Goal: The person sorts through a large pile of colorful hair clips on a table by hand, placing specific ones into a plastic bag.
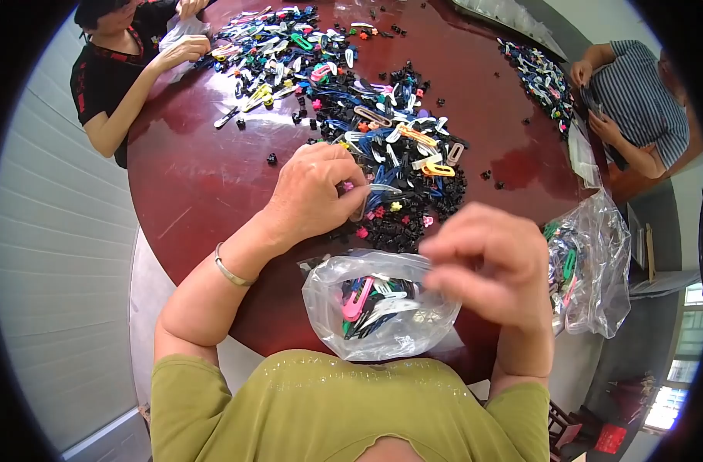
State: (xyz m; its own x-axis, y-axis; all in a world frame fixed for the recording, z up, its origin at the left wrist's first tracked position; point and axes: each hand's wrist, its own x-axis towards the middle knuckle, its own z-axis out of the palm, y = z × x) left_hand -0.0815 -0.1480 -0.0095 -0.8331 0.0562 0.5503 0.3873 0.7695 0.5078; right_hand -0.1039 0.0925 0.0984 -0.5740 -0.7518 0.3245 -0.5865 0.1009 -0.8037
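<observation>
My left hand [313, 191] is over the near end of a pile of hair clips [382, 142], thumb and forefinger closed on a pale snap hair clip [384, 188]. My right hand [490, 266] is blurred by motion beside the right rim of a clear plastic bag [321, 308]. Its thumb and forefinger are apart, with nothing visible between them. The bag lies open at the table edge in front of me. Inside it are mixed clips, among them a pink snap clip [357, 300] and white ones. Small black claw clips [401, 235] and pink flower clips lie between my hands.
The pile runs across the dark red round table [205, 192] to the far left, where a person [113, 77] handles a plastic bag. At the right, another person [636, 100] sits by a second pile [540, 81]. A filled clear bag [598, 262] sits at the right edge.
</observation>
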